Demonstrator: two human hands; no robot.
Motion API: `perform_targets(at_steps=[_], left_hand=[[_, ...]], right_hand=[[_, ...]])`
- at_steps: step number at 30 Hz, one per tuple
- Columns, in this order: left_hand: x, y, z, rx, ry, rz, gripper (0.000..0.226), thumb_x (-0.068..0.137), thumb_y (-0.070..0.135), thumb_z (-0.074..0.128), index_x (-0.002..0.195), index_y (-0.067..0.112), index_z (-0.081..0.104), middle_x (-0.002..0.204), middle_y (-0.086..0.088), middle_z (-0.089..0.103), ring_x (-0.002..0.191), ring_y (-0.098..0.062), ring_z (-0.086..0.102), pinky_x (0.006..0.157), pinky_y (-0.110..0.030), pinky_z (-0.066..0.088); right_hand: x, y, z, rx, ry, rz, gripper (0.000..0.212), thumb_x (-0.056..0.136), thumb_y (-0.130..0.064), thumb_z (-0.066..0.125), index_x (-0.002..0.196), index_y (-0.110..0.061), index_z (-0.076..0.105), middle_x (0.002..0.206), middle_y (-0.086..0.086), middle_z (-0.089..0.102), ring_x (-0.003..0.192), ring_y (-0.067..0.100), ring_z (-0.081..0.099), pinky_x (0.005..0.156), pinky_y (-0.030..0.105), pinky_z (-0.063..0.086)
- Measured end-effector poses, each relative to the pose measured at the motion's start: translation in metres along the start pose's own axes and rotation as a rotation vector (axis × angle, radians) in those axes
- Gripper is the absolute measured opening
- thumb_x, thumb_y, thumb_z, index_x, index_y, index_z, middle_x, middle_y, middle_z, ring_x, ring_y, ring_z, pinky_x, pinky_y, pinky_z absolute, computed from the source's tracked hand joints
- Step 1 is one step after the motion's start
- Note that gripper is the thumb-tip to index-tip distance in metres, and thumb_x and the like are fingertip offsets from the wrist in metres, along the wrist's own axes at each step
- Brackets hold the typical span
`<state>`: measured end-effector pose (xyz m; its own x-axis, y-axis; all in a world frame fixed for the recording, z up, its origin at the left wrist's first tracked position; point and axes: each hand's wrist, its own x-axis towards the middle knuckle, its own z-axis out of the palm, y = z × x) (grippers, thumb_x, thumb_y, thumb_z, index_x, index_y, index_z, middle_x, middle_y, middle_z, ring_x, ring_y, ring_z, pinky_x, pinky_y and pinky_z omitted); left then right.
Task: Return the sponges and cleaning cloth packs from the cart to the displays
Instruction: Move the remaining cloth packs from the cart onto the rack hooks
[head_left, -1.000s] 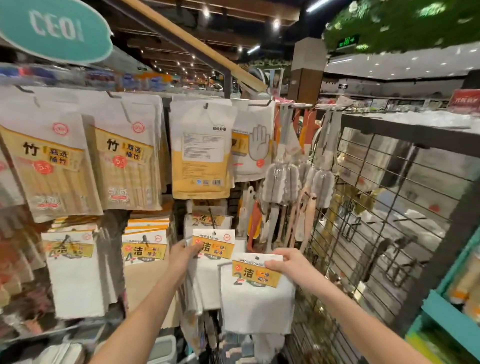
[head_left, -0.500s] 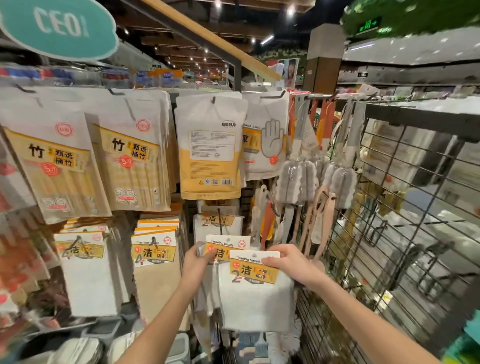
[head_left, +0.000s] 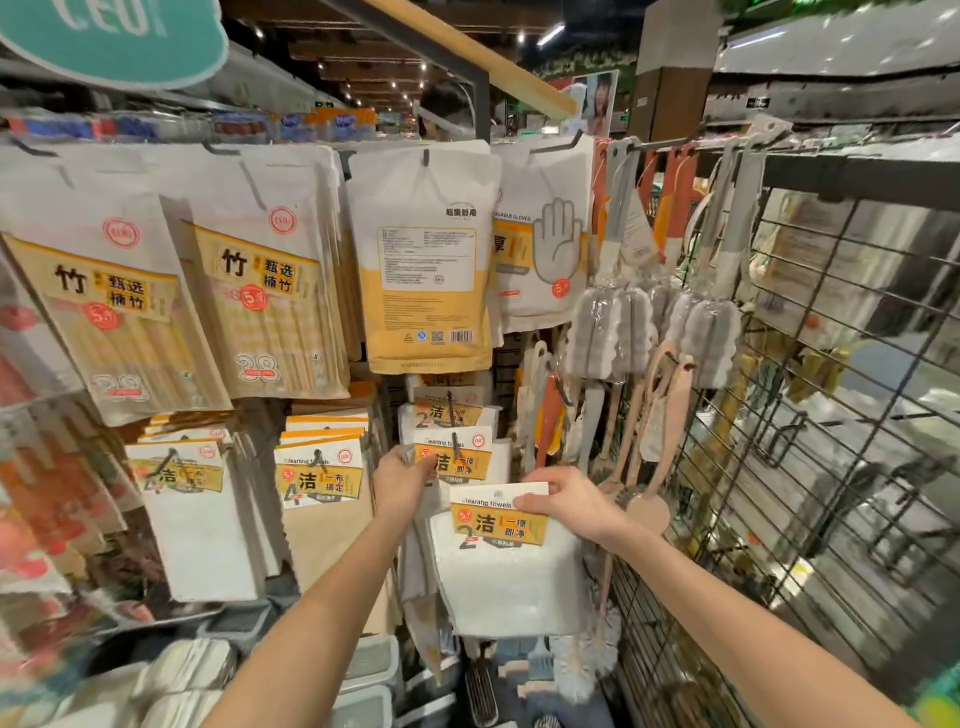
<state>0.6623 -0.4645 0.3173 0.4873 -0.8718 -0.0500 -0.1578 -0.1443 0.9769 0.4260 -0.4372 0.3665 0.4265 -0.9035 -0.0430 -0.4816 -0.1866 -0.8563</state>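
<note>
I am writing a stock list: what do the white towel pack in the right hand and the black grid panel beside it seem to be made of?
White fluffy cleaning towel pack: soft cloth, probably microfibre, matte; its surface looks fuzzy. Its yellow header label: printed card, flat with crisp edges. Black wire grid panel: probably coated metal; thin straight bars, faint shine.

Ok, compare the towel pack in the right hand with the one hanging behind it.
The held pack is free, pinched at its card by the right hand; the hanging pack sits on a hook. The held pack's cloth shows plainly; the hanging pack's is mostly hidden. Both carry yellow labels.
</note>
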Motion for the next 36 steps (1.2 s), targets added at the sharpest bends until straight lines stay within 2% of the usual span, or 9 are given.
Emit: perform_targets(at_steps=[3, 7, 11, 16, 20, 26, 32, 34, 36], left_hand=[[0.018, 0.015, 0.004, 0.081, 0.025, -0.056, 0.048, 0.086, 0.02, 0.069, 0.129, 0.007, 0.052, 0.112, -0.012, 0.068, 0.094, -0.023, 0.067, 0.088, -0.038, 0.053], [0.025, 0.024, -0.005, 0.195, -0.002, 0.004, 0.04, 0.083, 0.014, 0.07, 0.117, 0.01, 0.051, 0.112, -0.008, 0.063, 0.099, -0.025, 0.062, 0.091, -0.039, 0.05], [0.008, 0.039, -0.031, 0.106, -0.068, 0.216, 0.024, 0.089, 0.005, 0.059, 0.112, 0.011, 0.057, 0.111, -0.002, 0.062, 0.097, -0.016, 0.061, 0.077, -0.019, 0.051], [-0.019, 0.048, -0.07, 0.044, -0.141, 0.365, 0.017, 0.094, 0.007, 0.053, 0.103, 0.017, 0.064, 0.103, 0.004, 0.068, 0.098, -0.008, 0.063, 0.086, -0.023, 0.05], [-0.031, 0.031, -0.088, 0.012, -0.163, 0.338, 0.016, 0.094, 0.009, 0.055, 0.1, 0.02, 0.065, 0.102, 0.0, 0.069, 0.096, -0.012, 0.064, 0.085, -0.026, 0.05], [-0.041, 0.008, -0.1, -0.078, -0.145, 0.246, 0.013, 0.094, 0.008, 0.054, 0.102, 0.01, 0.064, 0.099, -0.01, 0.069, 0.08, -0.008, 0.064, 0.068, -0.015, 0.048], [-0.04, 0.002, -0.103, -0.089, -0.164, 0.209, 0.015, 0.095, 0.01, 0.053, 0.104, 0.007, 0.065, 0.097, -0.01, 0.068, 0.084, -0.017, 0.062, 0.077, -0.025, 0.051], [-0.04, 0.0, -0.103, -0.097, -0.161, 0.196, 0.016, 0.096, 0.011, 0.052, 0.105, 0.006, 0.064, 0.099, -0.012, 0.069, 0.088, -0.022, 0.064, 0.08, -0.029, 0.051], [-0.04, -0.001, -0.105, -0.091, -0.172, 0.208, 0.016, 0.096, 0.011, 0.051, 0.106, 0.007, 0.063, 0.099, -0.014, 0.068, 0.091, -0.026, 0.064, 0.08, -0.027, 0.052]], right_hand=[[0.013, -0.003, 0.005, 0.03, -0.019, 0.0, 0.013, 0.085, -0.024, 0.068, 0.089, -0.012, 0.071, 0.092, 0.002, 0.073, 0.082, 0.01, 0.067, 0.071, 0.022, 0.05], [0.033, -0.016, 0.02, 0.067, -0.012, -0.009, 0.013, 0.085, -0.024, 0.068, 0.089, -0.012, 0.07, 0.083, -0.005, 0.069, 0.073, 0.004, 0.061, 0.067, 0.019, 0.042], [0.051, -0.027, 0.033, 0.066, -0.008, -0.026, 0.005, 0.088, -0.021, 0.066, 0.092, -0.02, 0.068, 0.087, -0.009, 0.066, 0.076, 0.0, 0.06, 0.062, 0.01, 0.041], [0.065, -0.027, 0.034, 0.187, 0.077, -0.018, 0.023, 0.088, -0.016, 0.065, 0.11, -0.009, 0.066, 0.104, 0.0, 0.069, 0.093, 0.011, 0.067, 0.076, 0.017, 0.051], [0.067, -0.025, 0.031, 0.231, 0.025, 0.014, 0.016, 0.089, -0.015, 0.064, 0.104, -0.012, 0.066, 0.088, -0.009, 0.07, 0.07, -0.004, 0.067, 0.059, 0.009, 0.047], [0.067, -0.016, 0.028, 0.25, -0.011, 0.016, 0.009, 0.088, -0.013, 0.065, 0.086, -0.022, 0.068, 0.082, -0.012, 0.072, 0.071, -0.001, 0.069, 0.058, 0.009, 0.047], [0.07, -0.012, 0.036, 0.179, 0.079, -0.01, 0.008, 0.088, -0.015, 0.065, 0.094, -0.018, 0.067, 0.091, -0.007, 0.071, 0.078, 0.002, 0.067, 0.06, 0.006, 0.045], [0.08, -0.014, 0.037, 0.075, 0.125, -0.013, 0.003, 0.088, -0.017, 0.065, 0.086, -0.019, 0.066, 0.081, -0.01, 0.067, 0.071, -0.001, 0.061, 0.052, 0.004, 0.039], [0.094, -0.016, 0.04, -0.049, 0.203, 0.025, 0.014, 0.087, -0.023, 0.066, 0.075, -0.015, 0.065, 0.07, -0.005, 0.062, 0.067, 0.011, 0.058, 0.051, 0.013, 0.038]])
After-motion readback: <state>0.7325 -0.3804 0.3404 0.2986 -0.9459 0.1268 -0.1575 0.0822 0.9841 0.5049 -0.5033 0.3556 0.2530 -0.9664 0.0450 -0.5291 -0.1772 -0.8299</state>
